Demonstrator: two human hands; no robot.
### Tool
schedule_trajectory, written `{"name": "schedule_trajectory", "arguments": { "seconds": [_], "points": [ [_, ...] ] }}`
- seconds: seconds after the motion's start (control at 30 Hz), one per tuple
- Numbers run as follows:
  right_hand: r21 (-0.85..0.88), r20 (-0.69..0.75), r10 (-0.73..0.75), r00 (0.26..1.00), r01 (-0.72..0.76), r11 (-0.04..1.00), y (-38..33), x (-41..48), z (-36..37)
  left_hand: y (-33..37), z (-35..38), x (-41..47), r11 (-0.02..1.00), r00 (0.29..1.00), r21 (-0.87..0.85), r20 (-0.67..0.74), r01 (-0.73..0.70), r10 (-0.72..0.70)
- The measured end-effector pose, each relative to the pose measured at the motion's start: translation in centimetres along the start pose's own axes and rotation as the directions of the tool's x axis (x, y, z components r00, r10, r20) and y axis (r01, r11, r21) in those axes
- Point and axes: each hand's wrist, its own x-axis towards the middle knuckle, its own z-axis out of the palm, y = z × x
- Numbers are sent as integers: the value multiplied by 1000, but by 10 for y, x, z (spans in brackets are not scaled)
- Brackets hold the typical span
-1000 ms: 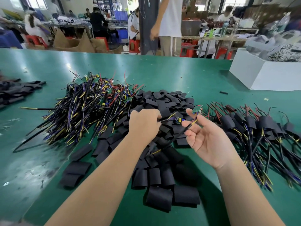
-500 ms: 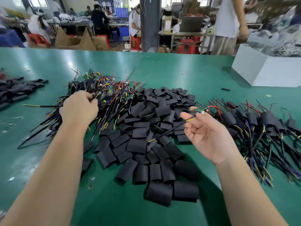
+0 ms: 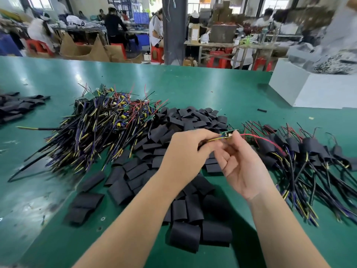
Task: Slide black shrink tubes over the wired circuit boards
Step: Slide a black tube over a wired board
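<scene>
Green matting covers the desk [image 3: 193,84], with a busy workshop blurred behind it. Black shrink tubes [image 3: 193,120] lie heaped at its middle. Left of that heap sprawls a tangle of bare wired boards [image 3: 100,122]. Right of the heap lie sleeved boards [image 3: 309,151], each wearing a black tube, and beyond those stands a white box [image 3: 309,89]. Above the heap both hands meet on one wired circuit board [image 3: 228,133], held off the desk. The left hand [image 3: 183,151] has its fingers curled, pinching the board's yellow and dark leads. The right hand [image 3: 241,167], palm up, nips the small green board between thumb and forefinger, its other fingers loosely bent. A red wire [image 3: 258,137] trails from the board toward the sleeved boards.
</scene>
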Motion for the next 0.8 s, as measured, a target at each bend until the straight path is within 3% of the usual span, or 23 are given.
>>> {"name": "schedule_trajectory", "arguments": {
  "seconds": [0.1, 0.2, 0.37, 0.57, 0.67, 0.73, 0.8],
  "points": [
    [-128, 8, -38, 999, 39, 991, -2, 1, -1, 1, -5, 6, 994, 992, 49, -85, -94, 98],
    [-277, 28, -123, 992, 126, 952, -5, 0, -2, 2, -16, 11, 961, 983, 211, 12, -181, 182],
    [-541, -20, -242, 970, 193, 818, 0, -2, -3, -5, -22, 6, 871, 983, 459, 124, -176, 134],
    [-857, 134, -187, 973, 208, 471, 5, 0, -9, -30, -17, -6, 805, 996, 590, 95, -53, -4],
    [-980, 170, -116, 979, 180, 82, 5, 2, -17, -37, -17, -12, 796, 998, 605, 59, -17, -24],
    [-975, 126, -56, 990, 114, -189, 4, 5, -26, -41, -20, -15, 818, 1000, 575, 18, 3, -16],
    [-961, 78, -46, 996, 63, -270, 6, 7, -32, -45, -24, -18, 825, 1000, 565, -25, 14, 0]
  ]
}}
